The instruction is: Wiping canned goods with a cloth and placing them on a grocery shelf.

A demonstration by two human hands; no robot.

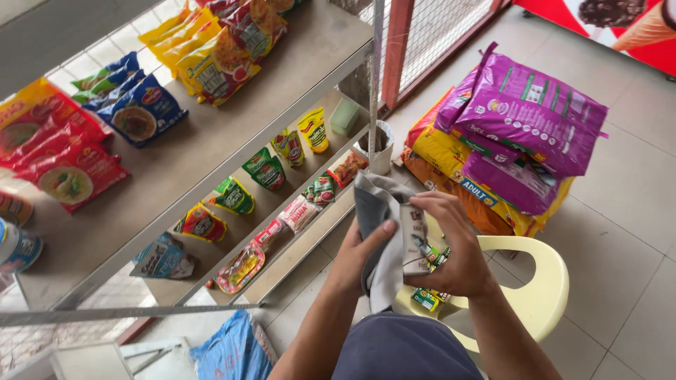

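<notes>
Right hand (454,243) curls around a small flat packet (415,239), fingers pressed on its edges so its face turns up, steady for rubbing. Left hand (359,257) bunches a grey cloth (377,211) against it, thumb pinning the fabric. Both hover over the pale yellow plastic chair (542,281), where more small packets (426,299) wait within reach, beside the metal shelf (211,141) of sachets.

Metal shelves (211,151) of snack packets (218,60), purple sack (528,105), yellow plastic chair (546,281), tiled floor (620,232)
</notes>
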